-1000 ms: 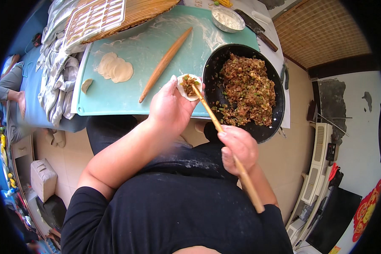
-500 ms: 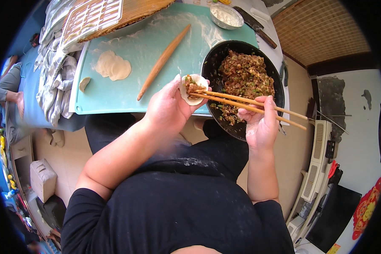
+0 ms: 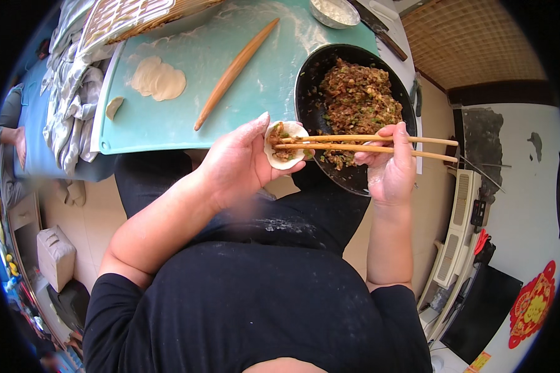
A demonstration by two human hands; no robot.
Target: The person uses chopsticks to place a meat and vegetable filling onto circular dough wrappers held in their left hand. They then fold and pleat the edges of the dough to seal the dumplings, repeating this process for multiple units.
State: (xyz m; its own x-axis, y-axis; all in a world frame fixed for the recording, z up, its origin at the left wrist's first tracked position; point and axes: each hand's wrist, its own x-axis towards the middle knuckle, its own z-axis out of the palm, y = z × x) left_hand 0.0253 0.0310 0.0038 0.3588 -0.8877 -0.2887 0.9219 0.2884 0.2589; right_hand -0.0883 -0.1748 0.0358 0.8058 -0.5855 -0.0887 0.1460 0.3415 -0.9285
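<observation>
My left hand (image 3: 239, 158) cups a round dough wrapper (image 3: 284, 163) with a clump of meat filling (image 3: 280, 138) on it. In my right hand (image 3: 391, 168) is a pair of wooden chopsticks (image 3: 354, 147), gripped toward their rear ends, their tips touching the filling. Beneath the chopsticks and beyond my right hand stands a black pan (image 3: 305, 93) heaped with minced filling (image 3: 364, 93) flecked with green. On the green mat (image 3: 186, 124) lie a tapered wooden rolling pin (image 3: 236, 74), an overlapping stack of wrappers (image 3: 158, 79) and one folded dumpling (image 3: 114, 108).
A metal bowl of flour (image 3: 334, 12) stands behind the pan, with a dark-bladed knife (image 3: 382, 37) to its right. At the far left are a woven tray with a white rack (image 3: 130, 22) and crumpled cloth (image 3: 74, 118). Another person's foot (image 3: 17, 146) shows at the left edge.
The chopsticks have swung to lie nearly level, their tips still at the filling in the wrapper. My right hand has shifted slightly. The whole view has moved a little, so the table sits higher.
</observation>
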